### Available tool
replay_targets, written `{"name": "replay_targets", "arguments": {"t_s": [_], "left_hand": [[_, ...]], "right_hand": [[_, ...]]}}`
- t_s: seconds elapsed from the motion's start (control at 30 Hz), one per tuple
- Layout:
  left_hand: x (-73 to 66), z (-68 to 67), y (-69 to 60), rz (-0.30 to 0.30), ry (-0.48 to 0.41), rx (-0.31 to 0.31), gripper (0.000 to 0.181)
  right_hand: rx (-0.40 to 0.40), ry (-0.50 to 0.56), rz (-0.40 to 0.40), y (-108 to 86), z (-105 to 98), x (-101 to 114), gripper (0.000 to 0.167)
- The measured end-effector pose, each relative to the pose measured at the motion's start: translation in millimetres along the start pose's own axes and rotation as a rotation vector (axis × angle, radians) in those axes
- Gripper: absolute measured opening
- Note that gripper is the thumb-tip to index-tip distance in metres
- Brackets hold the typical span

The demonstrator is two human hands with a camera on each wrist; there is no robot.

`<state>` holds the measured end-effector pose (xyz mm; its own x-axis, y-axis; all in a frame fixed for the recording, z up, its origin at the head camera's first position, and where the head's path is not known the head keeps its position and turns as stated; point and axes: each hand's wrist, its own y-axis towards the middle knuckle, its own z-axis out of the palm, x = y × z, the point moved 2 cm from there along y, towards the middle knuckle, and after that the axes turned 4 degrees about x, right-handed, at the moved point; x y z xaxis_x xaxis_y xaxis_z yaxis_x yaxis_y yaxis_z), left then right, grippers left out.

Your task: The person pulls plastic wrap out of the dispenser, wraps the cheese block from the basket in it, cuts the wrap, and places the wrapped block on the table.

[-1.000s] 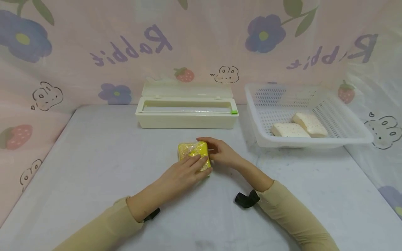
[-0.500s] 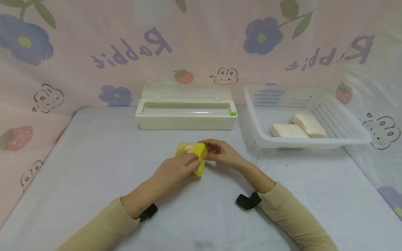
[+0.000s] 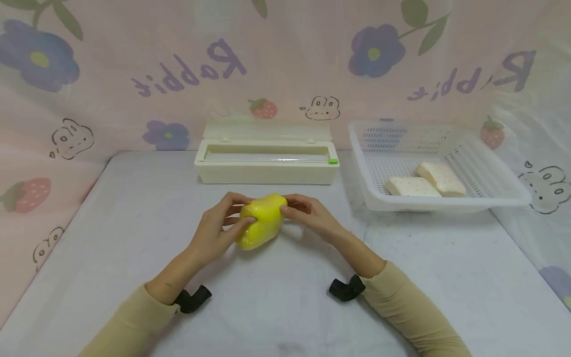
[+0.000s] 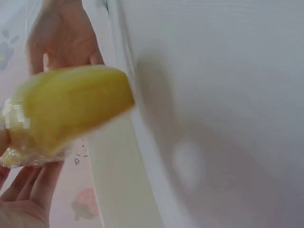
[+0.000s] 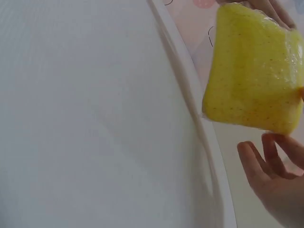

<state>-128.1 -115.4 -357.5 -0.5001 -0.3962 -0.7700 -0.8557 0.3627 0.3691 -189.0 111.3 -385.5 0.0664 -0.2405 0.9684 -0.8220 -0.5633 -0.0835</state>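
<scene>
A plump yellow slab (image 3: 264, 220), tightly wrapped in clear film, is held tilted above the table. My left hand (image 3: 213, 229) grips its left side, thumb on the near face and fingers behind. At the right end, my right hand (image 3: 312, 214) holds the slab with its thumb in front and fingers at the far edge. In the right wrist view, the broad speckled face of the slab (image 5: 254, 71) shows, with fingertips against its lower edge. The left wrist view has the slab (image 4: 78, 102) slightly blurred, partly covering the right hand (image 4: 66, 35).
Behind the hands stands a cream film dispenser (image 3: 267, 173), lid raised, a roll inside and a green slider at its right end. A white perforated basket (image 3: 446, 202) at back right contains two pale speckled slabs (image 3: 412, 187). A printed curtain (image 3: 285, 59) encloses the white table (image 3: 111, 238).
The yellow slab has been lifted and turned up from the table. My left hand has shifted from lying over its top to gripping its left side; the right hand stays at the right end.
</scene>
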Motion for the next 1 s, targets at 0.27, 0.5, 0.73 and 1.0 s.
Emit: {"name": "replay_targets", "arguments": {"t_s": [0.27, 0.5, 0.73, 1.0], "left_hand": [[10.5, -15.3, -10.8, -0.123, -0.129, -0.062, 0.036], [19.5, -31.1, -22.4, -0.296, -0.194, -0.046, 0.038], [24.2, -42.2, -34.8, -0.398, -0.141, -0.02, 0.046], [27.5, -54.0, -45.8, -0.575, -0.077, -0.004, 0.06]], "right_hand": [[0.073, 0.102, -0.022, 4.0, 17, 7, 0.056], [-0.006, 0.079, 0.048, 12.5, 34, 13, 0.054], [-0.051, 0.097, 0.056, 22.8, 49, 15, 0.05], [-0.057, 0.141, 0.084, 36.1, 70, 15, 0.048]]}}
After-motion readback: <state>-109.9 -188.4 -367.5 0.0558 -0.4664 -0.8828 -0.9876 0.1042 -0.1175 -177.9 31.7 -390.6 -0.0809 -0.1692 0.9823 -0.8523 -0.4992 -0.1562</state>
